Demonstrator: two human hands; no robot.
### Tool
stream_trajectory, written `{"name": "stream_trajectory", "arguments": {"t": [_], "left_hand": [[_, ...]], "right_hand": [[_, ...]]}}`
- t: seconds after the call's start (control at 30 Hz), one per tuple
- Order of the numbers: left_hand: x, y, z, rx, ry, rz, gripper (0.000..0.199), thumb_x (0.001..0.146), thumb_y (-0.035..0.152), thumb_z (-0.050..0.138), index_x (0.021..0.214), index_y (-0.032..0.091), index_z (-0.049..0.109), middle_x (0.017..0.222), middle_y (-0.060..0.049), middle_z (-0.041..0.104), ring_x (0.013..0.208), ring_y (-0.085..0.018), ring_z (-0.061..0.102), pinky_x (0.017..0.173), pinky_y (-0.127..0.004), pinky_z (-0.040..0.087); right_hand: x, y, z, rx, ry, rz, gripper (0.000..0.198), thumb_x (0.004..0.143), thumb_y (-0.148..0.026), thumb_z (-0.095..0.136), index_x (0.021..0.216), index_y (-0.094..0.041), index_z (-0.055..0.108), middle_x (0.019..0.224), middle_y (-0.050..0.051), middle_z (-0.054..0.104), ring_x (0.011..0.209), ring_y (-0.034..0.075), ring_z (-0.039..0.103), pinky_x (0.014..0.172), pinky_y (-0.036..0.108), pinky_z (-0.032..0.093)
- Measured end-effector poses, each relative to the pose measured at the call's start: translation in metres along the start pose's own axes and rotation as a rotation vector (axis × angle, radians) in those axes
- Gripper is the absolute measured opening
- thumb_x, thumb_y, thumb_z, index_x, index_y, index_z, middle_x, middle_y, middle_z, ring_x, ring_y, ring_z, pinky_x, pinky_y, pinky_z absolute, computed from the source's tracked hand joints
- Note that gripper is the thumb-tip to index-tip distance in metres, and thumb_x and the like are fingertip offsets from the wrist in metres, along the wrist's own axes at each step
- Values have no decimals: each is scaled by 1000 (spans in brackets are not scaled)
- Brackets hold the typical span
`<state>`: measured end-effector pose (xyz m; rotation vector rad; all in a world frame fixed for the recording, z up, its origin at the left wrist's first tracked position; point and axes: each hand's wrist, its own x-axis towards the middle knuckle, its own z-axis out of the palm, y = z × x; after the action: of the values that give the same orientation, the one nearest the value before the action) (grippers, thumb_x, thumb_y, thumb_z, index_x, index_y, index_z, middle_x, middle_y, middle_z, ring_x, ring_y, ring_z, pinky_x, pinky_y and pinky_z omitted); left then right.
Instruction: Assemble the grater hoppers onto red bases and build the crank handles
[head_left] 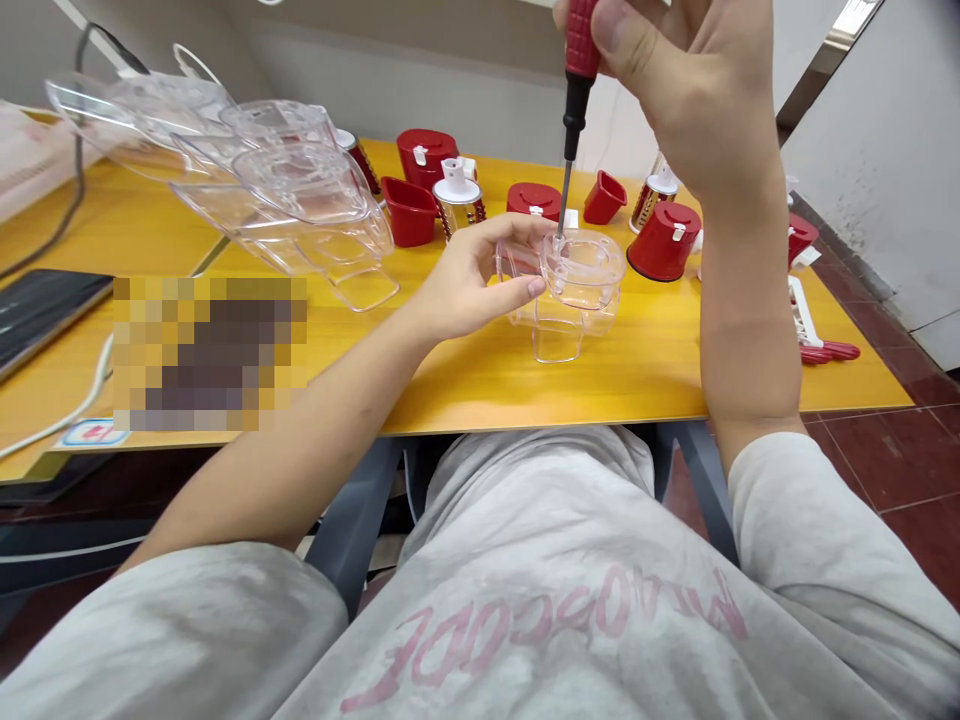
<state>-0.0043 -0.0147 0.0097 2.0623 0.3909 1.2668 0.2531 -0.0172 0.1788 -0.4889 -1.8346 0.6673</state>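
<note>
A clear plastic housing (577,290) stands on the yellow table in front of me. My left hand (484,275) grips its left side between thumb and fingers. My right hand (675,80) is raised above it, wrapped round the red handle of a screwdriver (574,110), partly cut off by the top of the picture. The screwdriver points down, slightly tilted, and its tip meets the left part of the housing's round top. Whether a screw sits under the tip is too small to tell.
Stacked clear housings (300,190) stand at the left. Behind my hands are red containers (666,242) and white-topped cylinders (459,195). A dark phone-like slab (45,310), a cable (79,410) and a blurred-out patch lie at left. Red-handled pieces (829,352) lie near the right edge.
</note>
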Motion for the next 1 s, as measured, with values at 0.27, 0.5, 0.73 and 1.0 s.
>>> {"name": "stream_trajectory", "arguments": {"t": [0.27, 0.5, 0.73, 1.0], "left_hand": [[0, -6, 0, -35, -7, 43, 83, 96, 88, 111, 154, 31, 93, 148, -15, 95, 125, -39, 94, 110, -53, 82], [0, -1, 0, -32, 1, 2, 83, 93, 87, 113, 148, 28, 93, 148, -16, 94, 126, -39, 93, 114, -52, 81], [0, 1, 1, -31, 0, 25, 85, 92, 88, 113, 148, 27, 94, 148, -16, 94, 127, -40, 94, 114, -53, 81], [-1, -1, 1, -42, -2, 15, 82, 94, 89, 112, 148, 31, 93, 149, -15, 94, 129, -42, 94, 113, -56, 82]], "right_hand": [[6, 17, 2, -122, 84, -180, 44, 109, -42, 79, 136, -28, 47, 126, -14, 82, 107, 2, 88, 106, 21, 78], [-1, 12, 4, 93, 8, -233, 40, 110, -37, 72, 130, -31, 38, 131, -6, 86, 136, 12, 91, 138, 45, 79], [9, 17, 7, -139, 120, -212, 45, 104, -42, 86, 131, -27, 53, 115, -15, 75, 104, 1, 79, 97, 14, 74], [-8, 0, 9, 104, 60, -128, 41, 100, -35, 70, 134, -27, 47, 137, -9, 88, 152, 12, 91, 139, 41, 77]]}}
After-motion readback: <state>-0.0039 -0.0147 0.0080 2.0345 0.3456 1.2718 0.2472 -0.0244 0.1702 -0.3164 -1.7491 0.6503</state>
